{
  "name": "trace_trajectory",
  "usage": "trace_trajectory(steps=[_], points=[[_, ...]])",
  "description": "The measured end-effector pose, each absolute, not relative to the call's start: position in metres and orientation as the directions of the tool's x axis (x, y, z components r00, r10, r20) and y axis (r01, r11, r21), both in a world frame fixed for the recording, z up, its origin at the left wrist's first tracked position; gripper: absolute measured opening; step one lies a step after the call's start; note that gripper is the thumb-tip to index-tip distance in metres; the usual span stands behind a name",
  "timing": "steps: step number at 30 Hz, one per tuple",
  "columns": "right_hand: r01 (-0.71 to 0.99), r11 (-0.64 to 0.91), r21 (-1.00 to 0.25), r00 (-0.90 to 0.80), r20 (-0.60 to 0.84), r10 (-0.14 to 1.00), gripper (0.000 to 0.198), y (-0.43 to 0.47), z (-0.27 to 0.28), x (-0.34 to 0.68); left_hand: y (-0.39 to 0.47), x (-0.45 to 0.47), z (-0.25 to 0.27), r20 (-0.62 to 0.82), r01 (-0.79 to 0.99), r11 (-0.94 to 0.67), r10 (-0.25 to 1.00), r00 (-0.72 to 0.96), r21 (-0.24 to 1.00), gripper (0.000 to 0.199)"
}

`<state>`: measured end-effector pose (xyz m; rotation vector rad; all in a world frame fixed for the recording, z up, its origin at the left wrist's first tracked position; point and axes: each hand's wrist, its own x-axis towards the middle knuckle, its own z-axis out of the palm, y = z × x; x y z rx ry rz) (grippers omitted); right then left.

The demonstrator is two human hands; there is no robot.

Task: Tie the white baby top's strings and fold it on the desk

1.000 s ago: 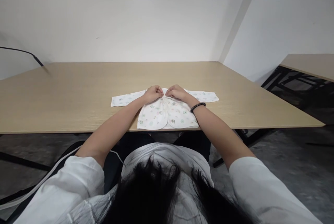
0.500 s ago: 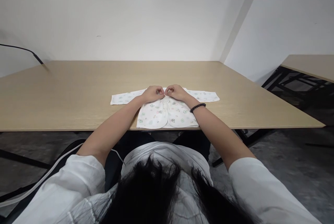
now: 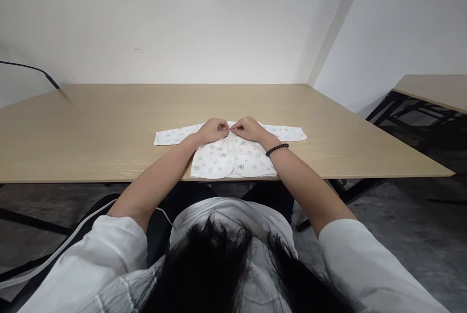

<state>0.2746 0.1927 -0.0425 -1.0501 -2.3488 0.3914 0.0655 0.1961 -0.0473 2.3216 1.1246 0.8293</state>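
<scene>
White, pastel-printed cloth top (image 3: 213,159) lies at the near edge of the pale wood-look table (image 3: 109,108), bare left hand (image 3: 212,131) and bare right hand (image 3: 249,129) pinching its upper front in closed fingertips (image 3: 234,127)

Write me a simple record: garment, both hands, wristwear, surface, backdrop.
Garment: small white cloth jacket with a pastel print, sleeves spread outward
Left hand: pinching the jacket near the top of its front opening
Right hand: pinching it there too, close beside the left
Wristwear: black beaded bracelet, right wrist
Surface: pale wood-look table
Backdrop: white wall
</scene>
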Motion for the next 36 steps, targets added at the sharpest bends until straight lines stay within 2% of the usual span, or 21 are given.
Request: trace_trajectory(steps=[6, 8, 14, 20, 22, 28, 36], points=[[0.623, 0.622, -0.474, -0.495, 0.377, 0.783, 0.018, 0.193, -0.040, 0.273, 0.198, 0.065, -0.049, 0.344, 0.566, -0.579, 0.811, 0.473, 0.587, 0.014], [0.618, 0.607, -0.499, -0.481, 0.371, 0.795, 0.022, 0.189, -0.038, 0.272, 0.198, 0.065, -0.048, 0.352, 0.563, -0.581, 0.810, 0.469, 0.587, 0.015], [0.558, 0.498, -0.664, -0.593, 0.102, 0.799, 0.040, 0.173, -0.031, 0.270, 0.192, 0.065, -0.042, 0.345, 0.509, -0.595, 0.792, 0.504, 0.623, 0.015], [0.604, 0.454, -0.655, -0.569, 0.044, 0.821, 0.043, 0.172, -0.030, 0.264, 0.186, 0.064, -0.039, 0.277, 0.437, -0.588, 0.759, 0.589, 0.681, 0.017], [0.610, 0.448, -0.654, -0.575, 0.024, 0.818, 0.038, 0.173, -0.030, 0.264, 0.186, 0.063, -0.039, 0.260, 0.413, -0.582, 0.748, 0.611, 0.700, 0.016], [0.563, 0.407, -0.719, -0.593, -0.009, 0.805, 0.008, 0.175, -0.026, 0.269, 0.186, 0.062, -0.037, 0.198, 0.357, -0.558, 0.703, 0.684, 0.749, 0.009], [0.475, 0.348, -0.808, -0.655, -0.060, 0.753, 0.009, 0.181, -0.019, 0.277, 0.184, 0.061, -0.035, 0.116, 0.363, -0.515, 0.684, 0.721, 0.776, 0.019]])
